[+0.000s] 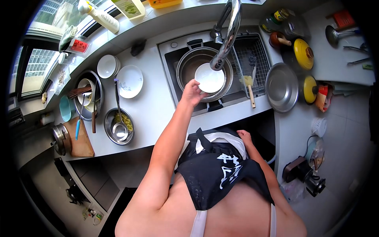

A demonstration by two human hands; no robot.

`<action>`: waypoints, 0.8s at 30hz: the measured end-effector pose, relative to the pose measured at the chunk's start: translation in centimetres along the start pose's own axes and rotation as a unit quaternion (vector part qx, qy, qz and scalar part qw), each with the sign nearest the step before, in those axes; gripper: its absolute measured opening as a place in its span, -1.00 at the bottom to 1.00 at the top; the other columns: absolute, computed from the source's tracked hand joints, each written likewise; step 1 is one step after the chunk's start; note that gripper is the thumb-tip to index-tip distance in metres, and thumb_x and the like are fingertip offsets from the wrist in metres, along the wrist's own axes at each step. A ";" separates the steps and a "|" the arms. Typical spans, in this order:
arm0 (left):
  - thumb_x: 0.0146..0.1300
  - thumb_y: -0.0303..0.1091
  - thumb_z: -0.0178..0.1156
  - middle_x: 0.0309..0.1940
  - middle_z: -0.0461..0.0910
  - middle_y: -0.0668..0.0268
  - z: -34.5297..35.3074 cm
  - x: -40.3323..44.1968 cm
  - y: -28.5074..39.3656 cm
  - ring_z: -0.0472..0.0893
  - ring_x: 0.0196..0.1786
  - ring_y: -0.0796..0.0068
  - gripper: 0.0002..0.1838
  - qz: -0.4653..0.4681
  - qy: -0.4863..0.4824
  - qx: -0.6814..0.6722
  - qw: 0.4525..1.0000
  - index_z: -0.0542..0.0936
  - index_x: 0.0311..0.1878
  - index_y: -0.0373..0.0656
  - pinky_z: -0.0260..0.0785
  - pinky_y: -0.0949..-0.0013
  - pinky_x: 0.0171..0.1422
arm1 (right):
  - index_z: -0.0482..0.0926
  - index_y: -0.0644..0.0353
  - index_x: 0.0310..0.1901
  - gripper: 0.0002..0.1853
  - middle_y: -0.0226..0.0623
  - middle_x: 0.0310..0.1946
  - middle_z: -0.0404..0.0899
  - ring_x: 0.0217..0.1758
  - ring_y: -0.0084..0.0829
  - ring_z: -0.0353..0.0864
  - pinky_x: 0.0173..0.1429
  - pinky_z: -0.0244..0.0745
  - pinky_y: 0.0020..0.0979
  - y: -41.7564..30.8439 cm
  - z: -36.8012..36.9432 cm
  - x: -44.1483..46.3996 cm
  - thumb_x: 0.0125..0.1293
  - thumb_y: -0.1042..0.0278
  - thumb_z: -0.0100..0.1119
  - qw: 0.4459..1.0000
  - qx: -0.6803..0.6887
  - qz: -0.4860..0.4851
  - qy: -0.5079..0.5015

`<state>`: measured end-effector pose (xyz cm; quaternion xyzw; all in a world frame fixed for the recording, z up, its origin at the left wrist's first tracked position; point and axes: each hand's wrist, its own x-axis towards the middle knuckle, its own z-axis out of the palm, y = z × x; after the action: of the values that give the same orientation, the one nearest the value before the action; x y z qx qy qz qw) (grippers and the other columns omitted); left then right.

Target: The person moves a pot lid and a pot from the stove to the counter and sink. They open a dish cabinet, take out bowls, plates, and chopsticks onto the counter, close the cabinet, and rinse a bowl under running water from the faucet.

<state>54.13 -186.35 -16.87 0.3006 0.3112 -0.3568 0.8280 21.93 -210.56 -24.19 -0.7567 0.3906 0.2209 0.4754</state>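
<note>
My left hand (192, 93) grips the rim of a small white bowl (210, 78), fingers closed at its left edge. The bowl is over a large steel pot (184, 65) in the sink (170, 59), under the curved chrome faucet (229, 43). At the right side of my waist, my right hand (245, 137) rests near the black apron (221, 173); its fingers are partly bent, and whether it holds anything is unclear. A wooden-handled brush (249, 89) lies on the wire rack (258, 59) at the sink's right.
Left on the counter are a white plate (130, 81), stacked white bowls (107, 66), a steel bowl with a ladle (119, 128) and a cutting board (79, 138). A steel basin (282, 87) and yellow-lidded pots (303, 54) stand right of the sink.
</note>
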 end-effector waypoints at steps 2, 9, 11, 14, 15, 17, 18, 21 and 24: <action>-0.02 -0.36 0.16 0.06 0.48 0.14 0.0 0.0 -0.1 0.48 0.16 0.16 -0.53 0.002 0.001 -0.003 1.000 0.40 0.03 -0.20 0.25 -0.25 0.33 | 0.67 0.27 -0.05 -0.74 -0.22 -0.18 0.71 -0.12 -0.44 0.67 0.03 0.52 -0.44 0.1 0.1 0.1 0.28 0.42 0.12 1.000 0.011 -0.006 0.003; -0.01 -0.37 0.16 0.04 0.51 0.15 0.2 -0.1 -0.1 0.49 0.17 0.14 -0.52 0.000 0.006 -0.008 1.000 0.41 0.05 -0.21 0.27 -0.25 0.32 | 0.66 0.28 -0.04 -0.76 -0.25 -0.16 0.71 -0.10 -0.47 0.65 0.04 0.51 -0.46 0.7 0.1 0.4 0.31 0.43 0.15 1.000 0.028 -0.004 -0.006; 0.00 -0.35 0.15 0.10 0.47 0.16 0.2 -0.1 -0.1 0.45 0.21 0.16 -0.51 -0.002 0.002 -0.001 1.000 0.42 0.08 -0.18 0.24 -0.25 0.32 | 0.66 0.28 -0.04 -0.76 -0.25 -0.16 0.71 -0.10 -0.46 0.66 0.04 0.51 -0.46 0.3 0.1 0.2 0.31 0.43 0.15 1.000 0.022 -0.002 -0.003; 0.02 -0.32 0.14 0.15 0.44 0.16 0.1 0.0 -0.1 0.42 0.24 0.17 -0.49 -0.003 -0.002 0.005 1.000 0.44 0.11 -0.17 0.23 -0.26 0.32 | 0.66 0.28 -0.04 -0.76 -0.25 -0.16 0.71 -0.10 -0.46 0.66 0.04 0.51 -0.46 -0.6 -0.1 -0.3 0.31 0.43 0.15 1.000 0.008 -0.002 0.000; 0.02 -0.33 0.14 0.15 0.44 0.15 0.0 0.0 -0.1 0.42 0.24 0.17 -0.49 -0.002 -0.003 0.003 1.000 0.44 0.11 -0.17 0.24 -0.27 0.31 | 0.66 0.28 -0.04 -0.76 -0.25 -0.15 0.71 -0.10 -0.46 0.66 0.04 0.51 -0.46 -0.4 -0.1 -0.3 0.31 0.43 0.15 1.000 0.000 -0.004 0.000; 0.02 -0.33 0.14 0.15 0.44 0.14 0.0 -0.1 -0.1 0.42 0.24 0.16 -0.49 -0.003 -0.001 0.003 1.000 0.43 0.12 -0.18 0.25 -0.27 0.31 | 0.66 0.28 -0.04 -0.76 -0.25 -0.15 0.71 -0.10 -0.46 0.66 0.04 0.51 -0.46 -0.3 -0.1 -0.1 0.31 0.43 0.15 1.000 0.006 -0.005 -0.003; 0.02 -0.33 0.14 0.15 0.44 0.14 0.0 -0.1 -0.1 0.42 0.24 0.15 -0.49 -0.003 0.001 0.004 1.000 0.43 0.12 -0.18 0.26 -0.28 0.30 | 0.66 0.28 -0.04 -0.76 -0.25 -0.15 0.71 -0.10 -0.45 0.66 0.05 0.51 -0.46 -0.3 -0.1 -0.1 0.31 0.44 0.15 1.000 0.012 -0.006 -0.006; 0.01 -0.33 0.15 0.16 0.43 0.14 0.0 -0.1 -0.1 0.42 0.25 0.15 -0.48 -0.004 0.003 0.004 1.000 0.42 0.12 -0.18 0.25 -0.28 0.31 | 0.66 0.28 -0.03 -0.76 -0.26 -0.15 0.71 -0.10 -0.47 0.65 0.04 0.51 -0.46 -0.1 -0.1 0.0 0.31 0.44 0.15 1.000 0.014 -0.002 -0.006; 0.01 -0.33 0.15 0.16 0.43 0.14 0.0 -0.2 -0.1 0.42 0.25 0.14 -0.46 0.004 0.004 0.006 1.000 0.42 0.13 -0.18 0.25 -0.28 0.31 | 0.66 0.28 -0.05 -0.73 -0.19 -0.20 0.72 -0.13 -0.40 0.70 0.02 0.54 -0.42 0.5 0.2 0.4 0.26 0.44 0.09 1.000 0.017 -0.026 0.002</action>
<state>53.94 -186.35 -16.72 0.3083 0.3114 -0.3542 0.8262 21.78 -210.66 -24.81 -0.7589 0.3754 0.2004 0.4929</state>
